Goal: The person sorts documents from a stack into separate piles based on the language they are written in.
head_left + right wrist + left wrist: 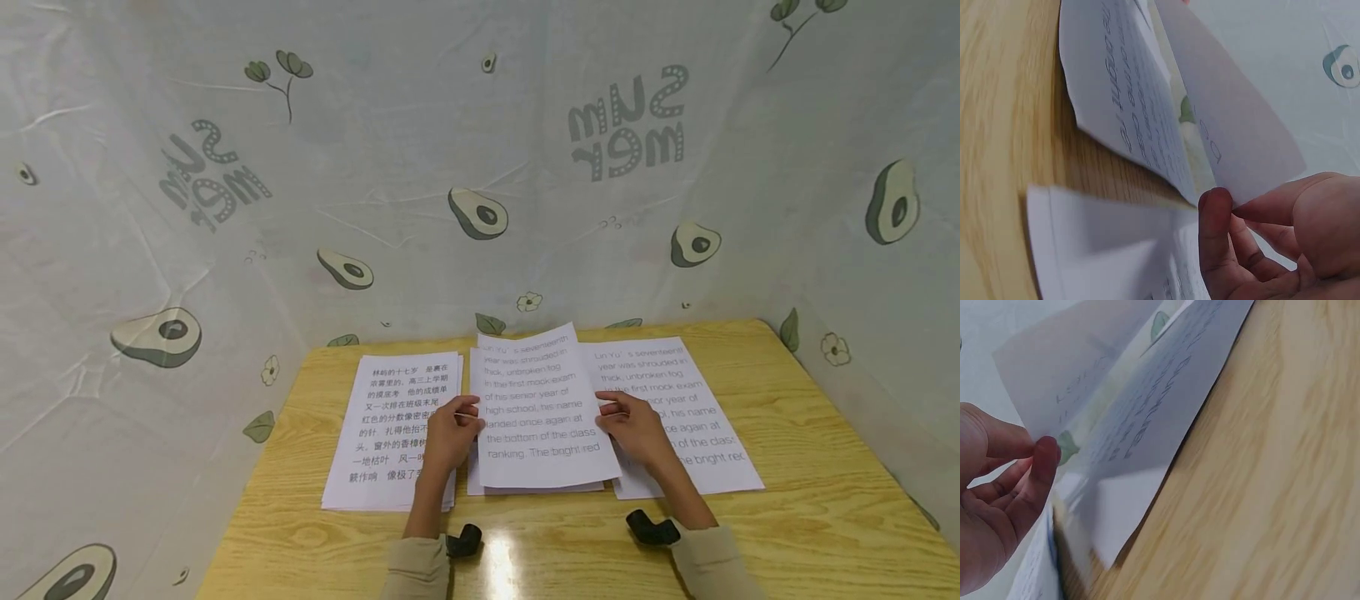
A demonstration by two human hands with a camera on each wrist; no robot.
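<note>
A printed sheet of paper (536,408) with English text is held up over the middle of the table, its top edge curling. My left hand (453,433) pinches its left edge between thumb and fingers; my right hand (633,427) pinches the right edge. In both wrist views the sheet (1066,369) stands apart from the printed paper (1147,419) lying below it. That middle paper is mostly hidden in the head view. Under my left forearm lies a stack of sheets (390,425) with Chinese text. Partly behind my right hand are more English sheets (712,442).
All the papers lie on a wood-grain table (810,433). A pale curtain (420,150) printed with avocados surrounds its back and sides. Black wrist pieces (651,528) sit by the beige sleeves (708,558).
</note>
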